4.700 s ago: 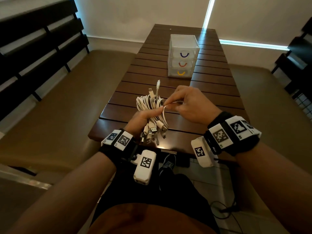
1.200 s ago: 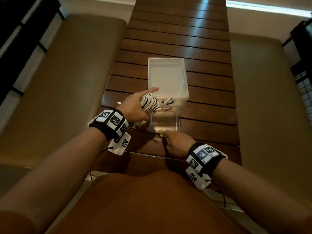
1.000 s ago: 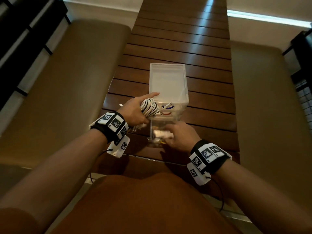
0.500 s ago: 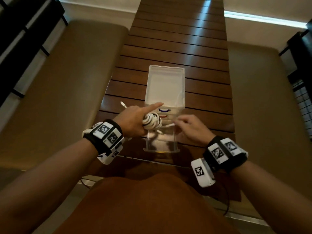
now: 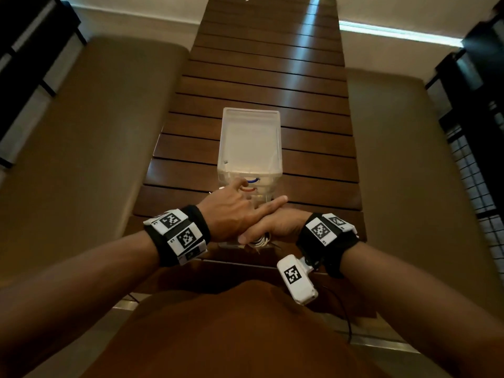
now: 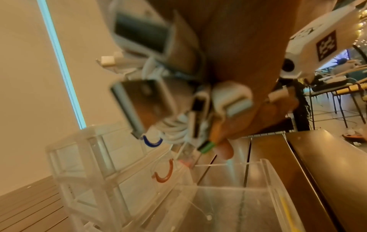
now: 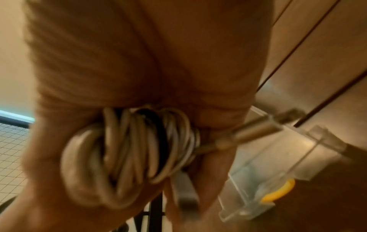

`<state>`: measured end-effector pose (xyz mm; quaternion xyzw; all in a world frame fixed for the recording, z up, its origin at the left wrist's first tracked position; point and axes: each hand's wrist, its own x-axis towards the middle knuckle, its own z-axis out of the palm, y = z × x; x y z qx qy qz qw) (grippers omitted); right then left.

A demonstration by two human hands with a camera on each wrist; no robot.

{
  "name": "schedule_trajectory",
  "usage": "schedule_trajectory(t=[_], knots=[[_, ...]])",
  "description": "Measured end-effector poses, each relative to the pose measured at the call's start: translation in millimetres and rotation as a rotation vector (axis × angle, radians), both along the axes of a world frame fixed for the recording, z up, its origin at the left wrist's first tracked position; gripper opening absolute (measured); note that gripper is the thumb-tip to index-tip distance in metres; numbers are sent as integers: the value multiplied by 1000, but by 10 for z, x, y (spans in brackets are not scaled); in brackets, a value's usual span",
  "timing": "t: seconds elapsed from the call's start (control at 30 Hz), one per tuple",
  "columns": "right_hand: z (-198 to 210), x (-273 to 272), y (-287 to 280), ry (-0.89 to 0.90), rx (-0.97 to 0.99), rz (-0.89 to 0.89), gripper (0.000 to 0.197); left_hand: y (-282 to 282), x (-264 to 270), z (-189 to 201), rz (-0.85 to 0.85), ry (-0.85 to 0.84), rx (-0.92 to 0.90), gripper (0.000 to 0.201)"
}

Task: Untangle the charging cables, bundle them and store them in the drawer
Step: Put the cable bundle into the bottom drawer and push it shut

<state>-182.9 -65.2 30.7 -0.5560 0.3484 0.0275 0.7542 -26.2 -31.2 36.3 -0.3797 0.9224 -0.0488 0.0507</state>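
A coil of white charging cables [image 5: 259, 241] peeks out under my two overlapping hands. My left hand [image 5: 231, 214] lies on top, index finger stretched right, and holds the plug end of the bundle [image 6: 178, 131]. My right hand [image 5: 275, 227] sits beneath it, and the coil [image 7: 129, 157] fills its palm. The clear three-drawer unit [image 5: 249, 137] stands just beyond, its blue handle [image 5: 253, 180] and red handle [image 5: 246, 190] showing. Its bottom drawer [image 6: 268, 180], with the yellow handle [image 7: 278, 194], is pulled out right below the bundle.
The unit stands on a dark slatted wooden table [image 5: 267, 77], and my hands are near its front edge. Tan padded benches [image 5: 95, 132] run along both sides. A dark slatted backrest is at the far left and a wire grid panel [image 5: 474, 186] at the far right.
My right hand left the pulled-out drawer's front and came up to the coil. My left hand carried the bundle toward me over the open drawer, and the hands now overlap.
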Motion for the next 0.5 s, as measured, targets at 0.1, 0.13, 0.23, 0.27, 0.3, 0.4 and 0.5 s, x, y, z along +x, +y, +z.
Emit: schedule_trajectory(t=[0.1, 0.13, 0.23, 0.27, 0.3, 0.4, 0.5], knots=[[12, 44, 33, 33, -65, -121, 53, -14, -12, -47, 33, 18, 38, 79], [33, 53, 33, 63, -134, -103, 53, -20, -18, -64, 51, 48, 51, 84], [106, 28, 15, 133, -231, -43, 40, -32, -17, -41, 77, 163, 28, 98], [106, 13, 10, 121, -199, -72, 37, -41, -20, -15, 79, 195, 5, 102], [111, 0, 11, 118, -164, -97, 38, -45, -21, 22, 81, 194, 0, 103], [101, -1, -22, 192, -241, -73, 54, -44, 35, 111, 118, 89, 61, 103], [139, 37, -58, 241, -310, -3, 51, -29, 116, 117, 178, 46, 80, 107]])
